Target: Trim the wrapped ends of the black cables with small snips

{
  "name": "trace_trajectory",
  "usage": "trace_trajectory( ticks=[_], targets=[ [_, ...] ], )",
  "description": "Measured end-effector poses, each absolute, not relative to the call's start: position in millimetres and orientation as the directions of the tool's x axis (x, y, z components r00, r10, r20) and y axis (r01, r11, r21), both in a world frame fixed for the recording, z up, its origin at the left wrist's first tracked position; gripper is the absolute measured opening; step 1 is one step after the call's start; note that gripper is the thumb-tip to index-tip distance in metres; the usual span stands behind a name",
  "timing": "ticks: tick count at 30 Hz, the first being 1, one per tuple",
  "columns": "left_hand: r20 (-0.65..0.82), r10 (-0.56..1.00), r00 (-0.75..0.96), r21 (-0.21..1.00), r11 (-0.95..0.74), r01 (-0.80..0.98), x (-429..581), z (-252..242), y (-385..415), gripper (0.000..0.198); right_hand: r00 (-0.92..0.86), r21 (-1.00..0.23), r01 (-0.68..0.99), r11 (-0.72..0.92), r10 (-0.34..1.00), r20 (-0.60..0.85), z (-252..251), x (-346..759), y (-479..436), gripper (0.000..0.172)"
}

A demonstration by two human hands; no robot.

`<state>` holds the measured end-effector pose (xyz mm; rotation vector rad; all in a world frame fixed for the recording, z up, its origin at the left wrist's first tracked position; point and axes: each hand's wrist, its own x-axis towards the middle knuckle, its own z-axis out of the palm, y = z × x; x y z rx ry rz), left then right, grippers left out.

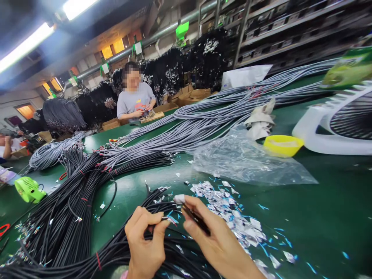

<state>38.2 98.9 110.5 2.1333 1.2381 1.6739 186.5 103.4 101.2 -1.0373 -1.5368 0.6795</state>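
Note:
My left hand (145,242) is closed, thumb and forefinger pinching a black cable close to its stripped end, where thin coloured wires (172,220) stick out. My right hand (212,236) wraps round a slim dark tool (197,220), whose exact kind I cannot make out. A small whitish foil piece (179,198) shows at the right fingertips, just above the wire ends. Beneath both hands runs a bundle of black cables (116,252), tied with a red band. Scraps of silvery foil (229,211) and blue clippings lie beside my right hand.
Grey cables (186,131) stretch across the green table (328,209), with more black cables (69,205) at left. A clear plastic bag (247,159), yellow bowl (283,145), white fan (316,128) and small green fan (29,190) stand around. Another person (135,97) works across the table.

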Motion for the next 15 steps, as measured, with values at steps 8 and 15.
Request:
trace_trajectory(
  ticks=[8,15],
  targets=[
    [0.752,0.658,0.036,0.55,-0.658,0.515,36.5,113.6,95.7,0.011,-0.096,-0.752,0.291,0.591,0.8,0.592,106.7,189.2,103.2,0.028],
    [0.75,0.661,0.038,0.55,-0.654,0.519,35.2,113.3,96.1,0.009,-0.158,-0.789,0.245,0.563,0.826,0.54,106.0,192.8,101.9,0.023]
  ],
)
